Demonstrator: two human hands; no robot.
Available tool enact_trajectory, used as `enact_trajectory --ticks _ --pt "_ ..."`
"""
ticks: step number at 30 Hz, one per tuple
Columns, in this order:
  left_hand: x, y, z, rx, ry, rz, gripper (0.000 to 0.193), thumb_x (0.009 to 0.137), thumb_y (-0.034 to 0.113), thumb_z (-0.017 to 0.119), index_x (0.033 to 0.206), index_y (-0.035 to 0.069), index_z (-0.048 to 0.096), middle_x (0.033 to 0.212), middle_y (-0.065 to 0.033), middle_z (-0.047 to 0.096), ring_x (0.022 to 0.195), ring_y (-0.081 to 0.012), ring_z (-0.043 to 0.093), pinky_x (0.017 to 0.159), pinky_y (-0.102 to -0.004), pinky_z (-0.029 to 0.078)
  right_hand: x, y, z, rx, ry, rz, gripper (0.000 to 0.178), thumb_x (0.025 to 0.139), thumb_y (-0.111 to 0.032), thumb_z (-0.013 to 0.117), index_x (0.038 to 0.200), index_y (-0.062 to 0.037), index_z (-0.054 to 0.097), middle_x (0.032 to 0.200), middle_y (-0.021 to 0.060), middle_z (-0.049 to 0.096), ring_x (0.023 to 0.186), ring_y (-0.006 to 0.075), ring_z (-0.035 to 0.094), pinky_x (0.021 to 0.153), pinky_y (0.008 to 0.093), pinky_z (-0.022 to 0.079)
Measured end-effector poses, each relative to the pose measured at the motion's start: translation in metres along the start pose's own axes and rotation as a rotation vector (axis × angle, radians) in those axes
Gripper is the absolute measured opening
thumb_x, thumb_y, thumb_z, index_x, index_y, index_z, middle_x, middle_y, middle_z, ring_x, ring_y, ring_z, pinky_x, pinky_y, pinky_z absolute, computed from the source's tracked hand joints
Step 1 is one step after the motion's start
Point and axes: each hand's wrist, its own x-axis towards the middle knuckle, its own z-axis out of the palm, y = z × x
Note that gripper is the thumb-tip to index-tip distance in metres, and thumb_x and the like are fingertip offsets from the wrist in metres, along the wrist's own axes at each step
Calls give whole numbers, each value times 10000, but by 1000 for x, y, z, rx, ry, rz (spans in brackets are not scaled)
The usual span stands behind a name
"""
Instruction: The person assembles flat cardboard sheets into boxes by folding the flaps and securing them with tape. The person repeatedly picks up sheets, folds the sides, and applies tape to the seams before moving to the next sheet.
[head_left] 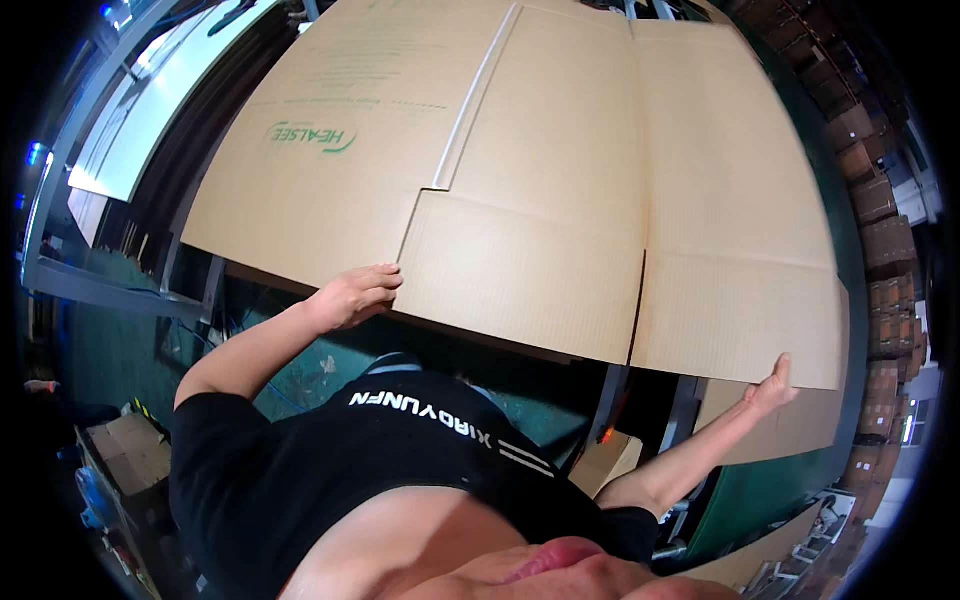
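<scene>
A large flat sheet of brown corrugated cardboard [540, 265] spreads out in front of me, with creases, cut slots and green print on its left panel. At its near edge, by a slot left of the middle, my left hand [355, 297] has its fingers bent together over the board. Farther right, near the front right corner, my right hand [773, 390] pinches the same edge. That thumb lies on top, and its fingers are hidden underneath. A white strip [478, 85] runs along the seam between the left and middle panels.
Under the sheet's right side lies another piece of cardboard [770, 425] on a green surface [770, 495]. Metal frame bars [120, 285] stand at left beside a white panel [165, 100]. Stacks of brown cartons [890, 255] line the far right. A cardboard box [135, 450] sits lower left.
</scene>
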Motion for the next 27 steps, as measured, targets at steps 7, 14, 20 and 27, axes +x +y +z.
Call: enact_trajectory --ticks 7,14,20,27 --pt "-8 -16 10 -57 129 54 243 752 69 706 970 32 604 1144 -130 612 1168 -338 552 999 -442 462 -203 -131 162 -400 -704 -608 286 846 -65 638 1083 95 621 1095 160 656 954 241 646 849 347 507" --pt "-3 -17 12 -55 194 117 235 714 82 719 916 21 616 1059 -120 639 1108 -306 596 964 -404 495 -367 -23 227 -607 -1295 -854 438 679 120 565 1110 46 580 1183 259 573 1155 404 547 1041 471 414" --pt "-8 -24 14 -76 291 114 197 722 130 710 847 24 601 1060 -137 626 1097 -309 590 950 -401 487 -378 -30 242 -677 -1399 -785 466 662 64 602 1124 34 554 1227 254 523 1210 410 486 1072 504 355" --pt "-12 -17 14 -143 414 -104 455 636 215 796 974 26 557 1032 -144 563 1042 -340 560 950 -442 472 -392 -33 294 -226 -1714 -634 524 579 -19 698 1080 12 548 1213 197 504 1296 390 385 1140 510 252"
